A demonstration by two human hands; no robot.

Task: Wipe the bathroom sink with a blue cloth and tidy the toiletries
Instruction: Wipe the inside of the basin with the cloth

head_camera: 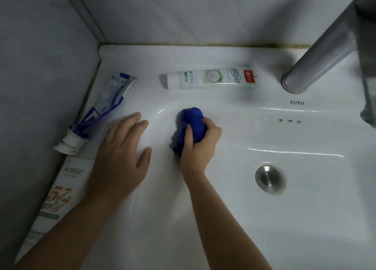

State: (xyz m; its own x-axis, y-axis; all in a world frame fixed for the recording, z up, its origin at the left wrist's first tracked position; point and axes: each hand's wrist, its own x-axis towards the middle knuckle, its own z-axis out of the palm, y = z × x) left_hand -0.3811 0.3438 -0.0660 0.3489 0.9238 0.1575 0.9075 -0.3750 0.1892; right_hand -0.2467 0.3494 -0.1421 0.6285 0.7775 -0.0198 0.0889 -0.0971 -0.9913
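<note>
My right hand (200,145) grips a bunched blue cloth (190,121) and presses it against the upper left slope of the white sink (284,219). My left hand (122,158) lies flat and empty on the sink's left rim, fingers apart. A squeezed blue-and-white toothpaste tube (101,107) lies on the left ledge, its white cap toward me. On the back ledge a white-and-green tube (209,78) lies on its side. A third white tube with orange print (59,192) rests along the left edge, partly under my left forearm.
The grey faucet (317,54) rises at the back right, its spout hanging over the right edge of view. A steel drain plug (269,178) sits in the basin. Three overflow holes (289,121) lie below the brand mark. Tiled walls close the left and back.
</note>
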